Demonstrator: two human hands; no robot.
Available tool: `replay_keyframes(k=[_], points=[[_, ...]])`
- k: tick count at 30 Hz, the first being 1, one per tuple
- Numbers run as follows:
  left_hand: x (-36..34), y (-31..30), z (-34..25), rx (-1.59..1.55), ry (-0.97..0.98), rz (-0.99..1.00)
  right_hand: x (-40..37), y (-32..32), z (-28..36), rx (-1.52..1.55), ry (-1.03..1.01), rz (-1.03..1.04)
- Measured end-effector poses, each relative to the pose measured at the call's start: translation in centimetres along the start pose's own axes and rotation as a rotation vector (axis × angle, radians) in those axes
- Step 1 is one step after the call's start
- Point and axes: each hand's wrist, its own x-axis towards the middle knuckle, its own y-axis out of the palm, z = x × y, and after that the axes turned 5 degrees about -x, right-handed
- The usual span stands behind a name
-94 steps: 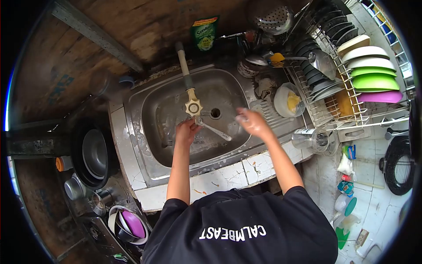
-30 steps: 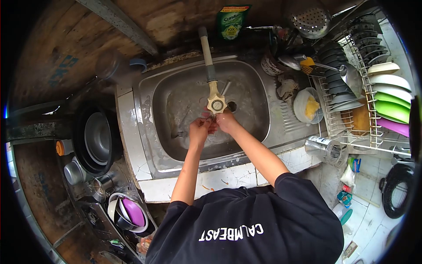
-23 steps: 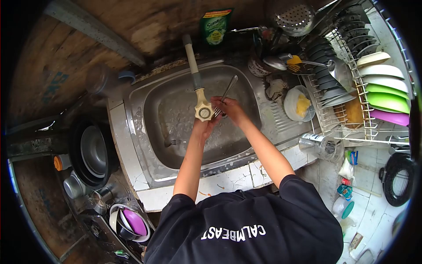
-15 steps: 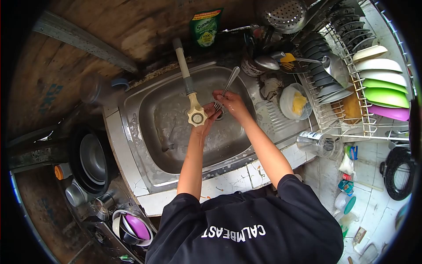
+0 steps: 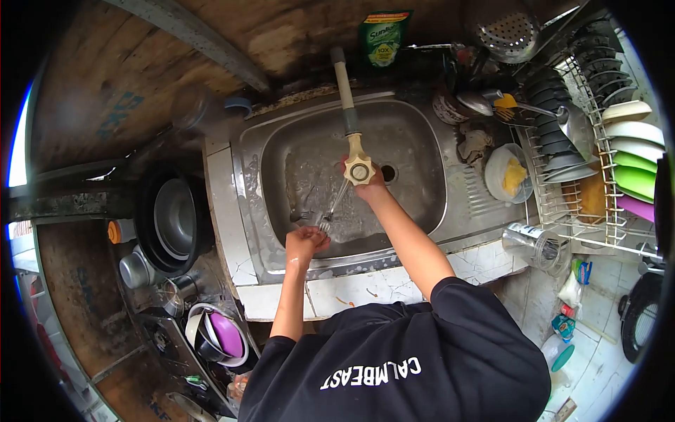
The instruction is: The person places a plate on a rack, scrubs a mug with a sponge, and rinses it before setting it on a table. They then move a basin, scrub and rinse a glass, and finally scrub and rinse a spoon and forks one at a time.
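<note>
A metal fork (image 5: pixel 337 200) slants across the sink basin under the tap, its tines toward the lower left. My right hand (image 5: pixel 373 188) is closed around the handle end, partly hidden behind the cream tap knob (image 5: pixel 360 170). Near the basin's front left, my left hand (image 5: pixel 302 245) has its fingers curled and pressed together at the fork's tines. Another fork (image 5: pixel 301 216) seems to lie in the wet basin just beyond my left hand, blurred by water. The steel sink (image 5: pixel 425 204) surrounds both hands.
A dish rack (image 5: pixel 562 200) with bowls and plates stands at the right. Beside the basin sit a tub with a yellow sponge (image 5: pixel 515 176) and a clear jar (image 5: pixel 531 246). A green soap pouch (image 5: pixel 384 39) hangs behind. Pots (image 5: pixel 176 218) stand at the left.
The fork has swung from handle-up to tines toward the lower left. My left hand has moved left and toward me; my right hand has shifted behind the tap knob. The view has moved left.
</note>
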Motion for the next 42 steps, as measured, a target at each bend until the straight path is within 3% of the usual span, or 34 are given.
replay_keyframes(k=[2, 3, 7, 12, 14, 15, 16, 18, 19, 21, 28, 31, 36, 38, 39, 42], points=[[-0.6, -1.3, 0.5, -0.026, 0.009, -0.060, -1.4, 2.9, 1.0, 0.090, 0.031, -0.106], [-1.1, -1.6, 0.3, -0.019, 0.013, -0.071, -0.5, 1.7, 0.7, 0.092, 0.080, 0.085], [-0.9, -1.0, -0.3, -0.038, 0.032, -0.058, -1.8, 2.7, -0.3, -0.125, 0.101, 0.176], [1.7, 1.6, -0.2, -0.053, 0.073, -0.004, -6.6, 4.3, 0.9, -0.365, 0.137, 0.039], [2.0, 3.1, -0.8, 0.315, 0.275, -0.114, -8.2, 4.3, 3.4, -0.588, 0.271, 0.036], [1.7, 3.7, -1.2, 0.620, 0.456, -0.186, -7.8, 3.0, 4.2, -0.519, 0.241, 0.049], [2.3, 4.2, -0.6, 0.618, 0.458, -0.173, -7.6, 2.3, 5.0, -0.520, 0.231, 0.039], [3.4, 5.6, -0.1, 0.535, 0.724, -0.189, -6.9, 1.5, 6.5, -0.440, 0.222, -0.020], [3.5, 6.0, -0.5, 0.535, 0.726, -0.177, -6.9, 1.1, 6.9, -0.405, 0.179, -0.010], [2.9, 6.5, -1.6, 0.546, 0.528, -0.118, -6.6, 0.5, 7.3, -0.406, 0.140, 0.018], [0.7, 4.4, -2.3, 0.651, 0.537, -0.126, -5.5, 3.2, 3.9, -0.453, 0.124, -0.048], [1.2, 2.4, -1.4, 0.597, 0.391, -0.107, -4.9, 3.2, 3.0, -0.414, 0.123, -0.016], [1.4, 3.2, -2.2, 0.066, 0.213, 0.208, -5.3, 1.9, 4.2, -0.393, 0.065, 0.091], [2.7, 5.1, -1.8, 0.025, 0.217, 0.263, -8.0, 3.0, 6.0, -0.434, 0.137, 0.130], [3.3, 6.3, -1.6, -0.009, 0.217, 0.310, -8.4, 2.1, 6.1, -0.607, 0.203, 0.188], [4.5, 11.0, -1.9, -0.126, 0.229, 0.441, -11.2, 1.9, 6.2, -0.655, 0.122, 0.041]])
